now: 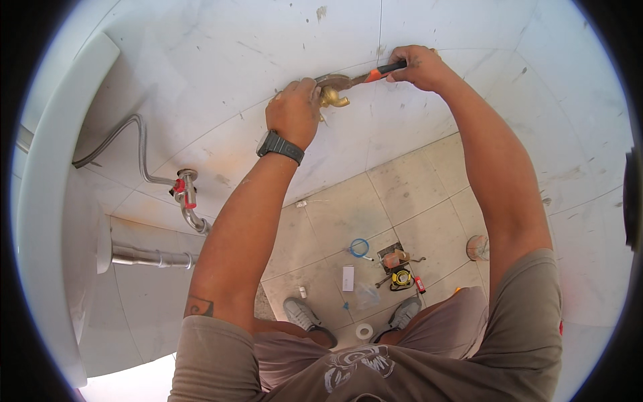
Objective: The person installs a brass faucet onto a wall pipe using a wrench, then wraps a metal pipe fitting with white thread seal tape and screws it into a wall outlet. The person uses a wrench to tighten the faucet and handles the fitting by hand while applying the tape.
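My left hand (295, 110), with a black watch on its wrist, is up against the white wall. Its fingers curl at the left side of a brass tap (331, 98), partly hiding it; their exact hold is hard to see. Across from it, my right hand (416, 68) grips a hand tool by its black and orange handle (384, 71). The tool's brownish metal end points left toward the tap. A rounded greyish metal piece (335, 82) shows just above the tap; whether it belongs to the tool cannot be made out.
At left, a white basin (43, 201) stands near a red-handled valve (186, 187) with a braided hose (142, 144). On the tiled floor lie a yellow-black tape measure (401, 279), a blue coil (359, 248), a white box (348, 278) and a white tape roll (364, 331), near my shoes.
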`<action>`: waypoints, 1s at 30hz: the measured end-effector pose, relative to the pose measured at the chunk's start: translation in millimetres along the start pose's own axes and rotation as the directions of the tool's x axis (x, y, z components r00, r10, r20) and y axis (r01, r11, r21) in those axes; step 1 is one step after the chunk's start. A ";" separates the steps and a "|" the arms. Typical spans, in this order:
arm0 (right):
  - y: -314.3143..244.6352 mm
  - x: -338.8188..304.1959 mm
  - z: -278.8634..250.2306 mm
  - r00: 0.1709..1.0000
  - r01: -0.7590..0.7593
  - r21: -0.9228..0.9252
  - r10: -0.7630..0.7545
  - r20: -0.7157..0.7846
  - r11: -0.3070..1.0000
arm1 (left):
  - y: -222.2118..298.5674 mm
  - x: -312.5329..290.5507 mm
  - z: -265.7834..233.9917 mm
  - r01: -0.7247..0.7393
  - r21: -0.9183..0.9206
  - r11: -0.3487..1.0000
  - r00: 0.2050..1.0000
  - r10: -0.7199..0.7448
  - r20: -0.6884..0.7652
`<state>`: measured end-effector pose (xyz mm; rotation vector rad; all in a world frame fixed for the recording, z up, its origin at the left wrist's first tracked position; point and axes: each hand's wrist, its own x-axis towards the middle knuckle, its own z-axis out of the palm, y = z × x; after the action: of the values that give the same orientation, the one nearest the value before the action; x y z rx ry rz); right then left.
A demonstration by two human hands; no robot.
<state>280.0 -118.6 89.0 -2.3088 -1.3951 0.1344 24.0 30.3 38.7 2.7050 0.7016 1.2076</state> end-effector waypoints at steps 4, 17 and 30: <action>17.7 -3.6 18.7 1.000 -0.013 0.085 0.014 -0.007 0.996 | -1.6 3.7 -0.1 -0.031 0.012 0.999 0.999 0.032 -0.028; 45.1 -18.8 98.7 0.995 -0.087 0.514 0.055 0.078 0.853 | -2.6 -13.1 -5.8 -0.058 -0.086 0.995 0.997 0.062 0.037; 36.1 -41.9 156.9 0.752 0.008 -0.238 -0.162 -0.639 0.971 | -8.7 -23.6 -0.1 0.001 -0.394 0.919 0.996 0.033 0.078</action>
<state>241.9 -119.5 -72.9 -2.1176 -1.1627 -0.8323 7.0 27.5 20.3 2.4101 0.3742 1.0922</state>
